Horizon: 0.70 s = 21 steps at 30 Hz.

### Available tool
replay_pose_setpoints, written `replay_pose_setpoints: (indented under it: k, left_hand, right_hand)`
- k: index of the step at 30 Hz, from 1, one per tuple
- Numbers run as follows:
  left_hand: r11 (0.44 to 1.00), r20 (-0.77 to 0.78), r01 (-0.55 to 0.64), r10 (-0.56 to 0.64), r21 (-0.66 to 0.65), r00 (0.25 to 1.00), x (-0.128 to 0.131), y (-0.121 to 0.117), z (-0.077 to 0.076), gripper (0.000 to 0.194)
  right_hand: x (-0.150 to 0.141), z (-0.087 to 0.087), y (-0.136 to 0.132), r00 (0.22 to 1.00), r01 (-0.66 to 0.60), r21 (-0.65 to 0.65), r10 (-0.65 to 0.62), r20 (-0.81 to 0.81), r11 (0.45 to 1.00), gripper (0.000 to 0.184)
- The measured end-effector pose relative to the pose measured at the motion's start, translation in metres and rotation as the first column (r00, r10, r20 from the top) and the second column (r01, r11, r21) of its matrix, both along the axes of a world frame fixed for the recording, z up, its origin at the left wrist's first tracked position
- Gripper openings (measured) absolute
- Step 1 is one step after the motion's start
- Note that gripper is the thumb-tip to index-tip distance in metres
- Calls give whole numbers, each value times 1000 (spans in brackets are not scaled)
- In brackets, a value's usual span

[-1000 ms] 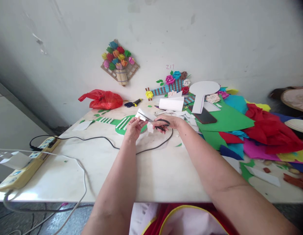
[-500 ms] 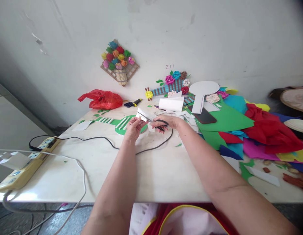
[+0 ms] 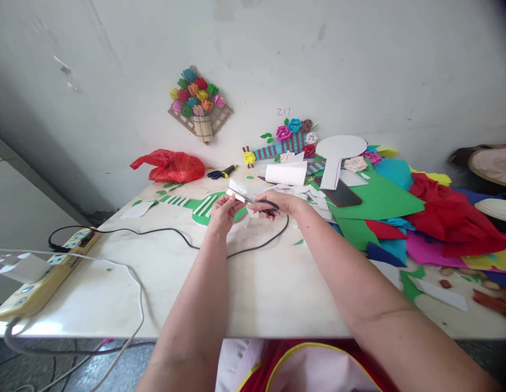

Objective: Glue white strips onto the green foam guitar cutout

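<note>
My left hand (image 3: 224, 213) pinches a small piece of white paper (image 3: 237, 189) between thumb and fingers, above the table. A pair of black-handled scissors (image 3: 269, 203) is in my right hand (image 3: 277, 203), its blades pointing left across the paper. Just beneath and to the left lies a green guitar-shaped cutout (image 3: 200, 213) with white strips laid on it; my left hand partly covers its round end. White paper scraps (image 3: 314, 197) are scattered to the right of my right hand.
A black cable (image 3: 166, 230) runs across the table to a power strip (image 3: 44, 272) on the left. At the back are a red plastic bag (image 3: 175, 166) and pliers (image 3: 222, 172). Coloured paper (image 3: 383, 190), a phone (image 3: 341, 194) and a white cutout (image 3: 341, 148) fill the right side.
The scissor handles have drawn closer together in my right hand, and the white paper has tilted slightly. My left hand stays nearly in place.
</note>
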<state>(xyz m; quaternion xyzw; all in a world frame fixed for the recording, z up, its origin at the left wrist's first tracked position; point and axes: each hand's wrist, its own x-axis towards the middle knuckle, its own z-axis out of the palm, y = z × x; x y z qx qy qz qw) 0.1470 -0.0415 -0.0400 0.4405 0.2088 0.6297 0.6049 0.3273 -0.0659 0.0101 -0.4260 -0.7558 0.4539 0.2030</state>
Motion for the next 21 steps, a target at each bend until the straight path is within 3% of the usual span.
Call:
replay_pose_setpoints:
  k: [21]
  left_hand:
    - [999,21,-32,33,-31,999,2,0,0,26]
  right_hand:
    - [-5,-8,6,993,11,-8,-12,-118,1000,30]
